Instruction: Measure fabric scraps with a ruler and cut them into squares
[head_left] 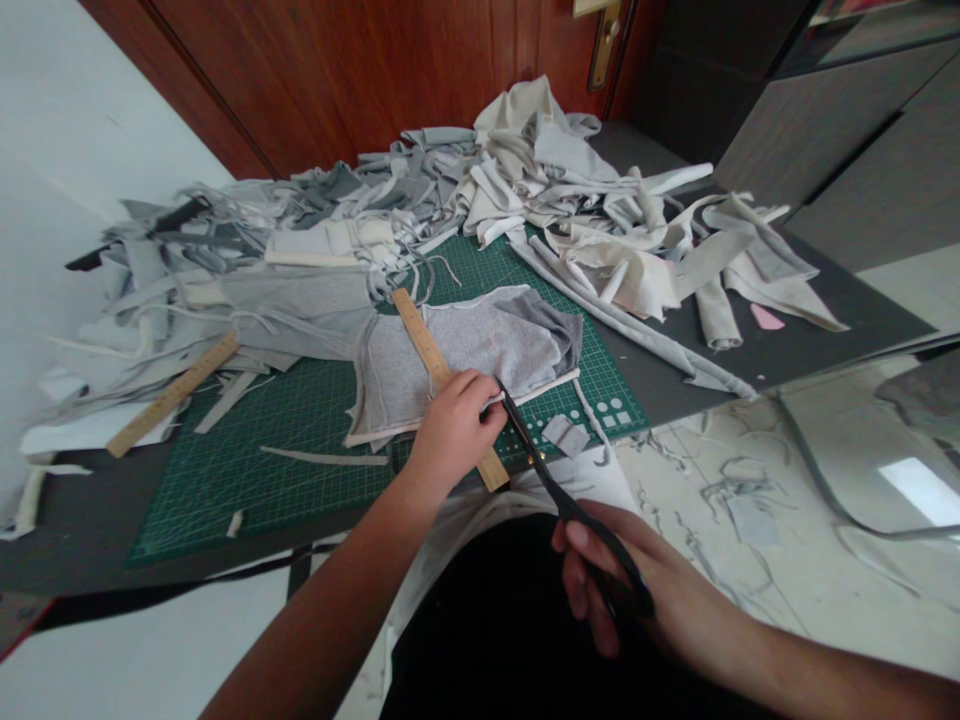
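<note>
My right hand [600, 560] is closed round the handles of a pair of black scissors [551, 480]. Their tips reach the front edge of a grey piece of fabric [480, 340], right beside my left hand [461, 420]. The fingers of my left hand pinch that edge, which has a pale trim. Under the same hand a wooden ruler [424, 340] lies slanted across the fabric. Fabric and ruler rest on a green cutting mat [315, 400]. A small grey scrap [566, 436] lies on the mat to the right of the scissors.
Heaps of grey fabric strips [300, 200] and pale cloth pieces [525, 150] cover the back of the table [667, 380]. A second wooden ruler [172, 395] lies at the left. A long rolled strip [637, 320] crosses the right side. Scraps litter the tiled floor [675, 560].
</note>
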